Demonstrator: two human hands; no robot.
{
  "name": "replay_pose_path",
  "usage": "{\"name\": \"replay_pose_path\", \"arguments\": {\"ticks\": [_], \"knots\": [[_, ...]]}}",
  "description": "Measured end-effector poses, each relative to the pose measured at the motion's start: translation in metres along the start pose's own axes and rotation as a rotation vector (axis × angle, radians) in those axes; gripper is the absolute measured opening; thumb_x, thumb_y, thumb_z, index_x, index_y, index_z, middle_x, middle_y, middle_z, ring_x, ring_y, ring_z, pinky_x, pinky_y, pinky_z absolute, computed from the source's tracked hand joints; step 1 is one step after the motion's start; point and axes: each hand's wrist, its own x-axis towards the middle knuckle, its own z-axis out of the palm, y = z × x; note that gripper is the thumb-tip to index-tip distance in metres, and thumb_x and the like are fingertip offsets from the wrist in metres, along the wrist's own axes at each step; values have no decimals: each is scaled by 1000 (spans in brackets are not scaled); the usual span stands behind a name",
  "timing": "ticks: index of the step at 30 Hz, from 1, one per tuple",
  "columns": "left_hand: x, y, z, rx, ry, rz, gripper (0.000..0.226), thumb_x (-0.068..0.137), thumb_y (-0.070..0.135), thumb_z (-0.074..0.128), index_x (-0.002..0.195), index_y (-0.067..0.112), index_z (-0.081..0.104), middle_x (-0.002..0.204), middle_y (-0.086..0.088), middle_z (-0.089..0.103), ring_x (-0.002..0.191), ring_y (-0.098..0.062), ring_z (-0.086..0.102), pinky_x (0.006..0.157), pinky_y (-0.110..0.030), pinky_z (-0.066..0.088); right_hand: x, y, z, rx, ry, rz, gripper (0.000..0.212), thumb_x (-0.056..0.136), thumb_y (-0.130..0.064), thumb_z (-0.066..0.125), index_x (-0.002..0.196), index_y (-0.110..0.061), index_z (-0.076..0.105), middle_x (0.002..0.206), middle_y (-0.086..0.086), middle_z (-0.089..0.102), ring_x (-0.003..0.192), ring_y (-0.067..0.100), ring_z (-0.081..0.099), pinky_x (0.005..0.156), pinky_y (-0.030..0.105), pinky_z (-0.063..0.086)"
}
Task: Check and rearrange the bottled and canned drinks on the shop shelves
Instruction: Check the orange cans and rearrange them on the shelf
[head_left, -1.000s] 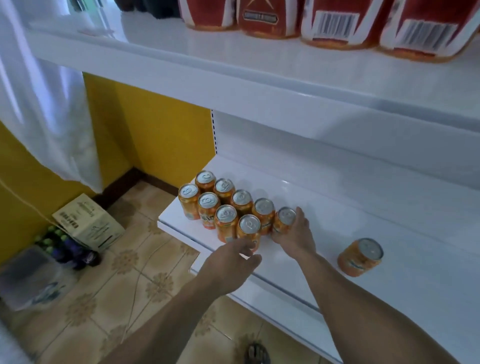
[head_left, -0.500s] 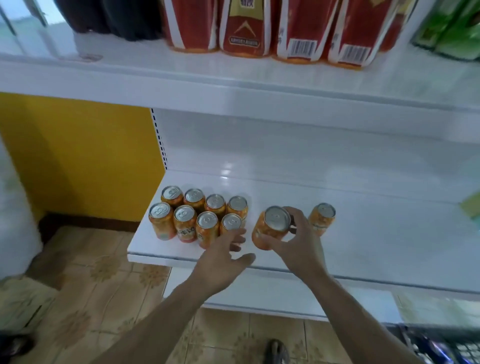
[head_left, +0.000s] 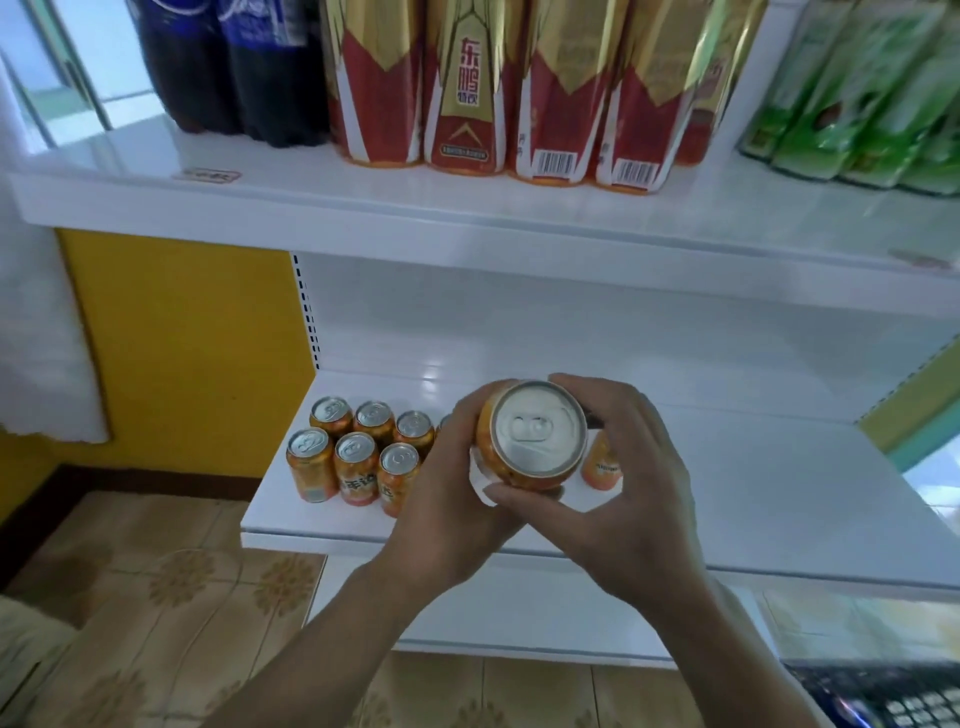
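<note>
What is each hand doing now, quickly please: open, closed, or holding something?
Left hand: holding the orange can, from its left side.
Right hand: holding the same can, fingers over its far side and thumb on its near side.

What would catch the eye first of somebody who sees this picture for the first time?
First comes the orange can in the middle, with its top turned toward the camera, gripped by the left hand and the right hand. Behind it, a cluster of orange cans stands at the left end of the lower shelf. On the upper shelf, tall red and gold bottles stand in a row.
</note>
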Motion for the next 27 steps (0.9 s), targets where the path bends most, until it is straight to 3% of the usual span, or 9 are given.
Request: {"name": "replay_pose_path", "arguments": {"ticks": [4,8,11,14,17,19,21,24,27], "knots": [[-2,17,18,-11,11,-8,71,66,40,89,121,62,50,129,20,59,130,-19,54,98,-57,51,2,5,-17,17,16,-77,71,71,-57,79,127,-20,59,123,-17,56,117,-3,51,98,11,39],[-4,22,34,-38,26,27,69,71,35,87,129,46,51,132,4,58,127,-35,54,93,-64,51,-2,14,-30,27,23,-100,71,71,-58,79,129,-24,55,125,-19,54,118,-4,51,98,14,42],[-5,19,46,13,31,4,73,70,30,86,131,44,49,133,7,57,128,-31,54,93,-59,53,-5,21,-38,46,26,-104,71,73,-59,77,130,-25,53,125,-20,53,119,-5,51,98,15,43],[-6,24,55,145,26,-30,79,73,22,87,131,55,44,134,17,55,131,-15,52,100,-46,53,-7,27,-48,80,26,-81,65,71,-55,80,126,-28,57,123,-19,59,117,0,56,95,15,44],[-9,25,57,215,21,18,83,74,29,86,141,42,38,139,18,50,131,-11,51,98,-32,54,-8,25,-54,402,44,267,57,62,-45,84,114,-39,60,111,-19,69,107,10,67,85,25,54],[-12,27,57,208,13,8,85,72,38,84,141,46,35,140,25,47,132,-9,49,97,-33,55,-8,30,-54,817,105,606,54,60,-38,81,112,-31,65,102,-11,73,96,12,71,72,27,58],[-18,25,55,224,10,-6,87,70,45,82,142,50,33,143,27,44,135,-9,46,103,-40,51,-8,39,-53,1077,141,863,47,70,-31,77,114,-20,65,97,-1,73,91,15,70,67,26,57],[-21,27,53,250,13,-28,88,68,50,81,140,58,31,144,29,42,138,-4,42,112,-41,43,-7,47,-49,1317,107,1046,43,86,-33,60,122,-10,61,107,10,68,96,22,64,69,29,59],[-18,33,58,274,-27,8,86,72,46,81,140,59,30,145,31,42,140,-2,39,114,-35,41,-12,47,-44,1472,15,1196,49,88,-39,52,125,-7,64,112,14,67,93,22,64,68,28,58]]}}
